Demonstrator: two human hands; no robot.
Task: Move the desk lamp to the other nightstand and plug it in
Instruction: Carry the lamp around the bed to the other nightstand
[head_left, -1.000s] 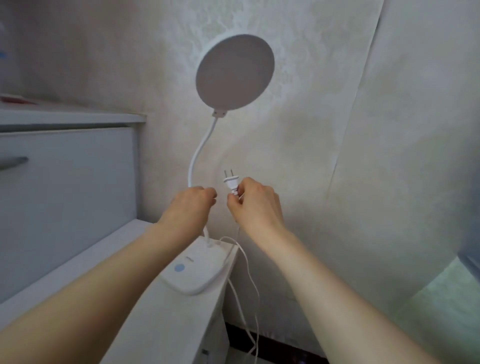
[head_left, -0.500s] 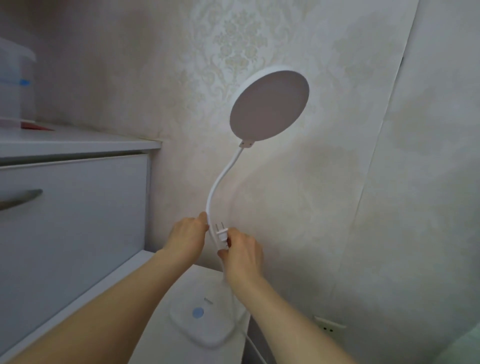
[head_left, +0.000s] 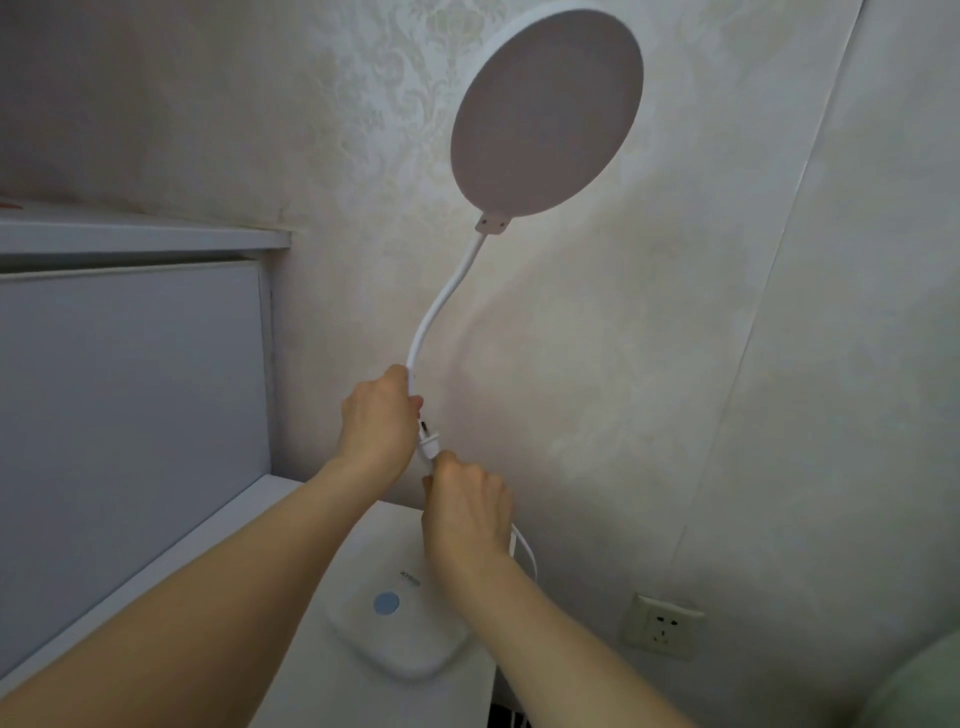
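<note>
A white desk lamp stands on the nightstand (head_left: 291, 525), its flat base (head_left: 410, 639) with a blue button near the right edge. Its round head (head_left: 545, 111) tilts toward the wall on a curved flexible neck (head_left: 447, 296). My left hand (head_left: 376, 415) is closed around the lower part of the neck. My right hand (head_left: 465, 506) pinches the white plug (head_left: 430, 444) just below my left hand, prongs pointing up. The white cord (head_left: 524, 551) loops down behind my right wrist.
A wall socket (head_left: 662, 626) sits low on the patterned wall, to the right of the nightstand. A taller grey cabinet (head_left: 130, 389) rises at the left. A pale green surface (head_left: 924, 686) shows at the bottom right corner.
The view has tilted up and shifted, bringing the wall socket into sight. My right hand lowered the plug from beside the neck to just under my left hand, which stays on the neck.
</note>
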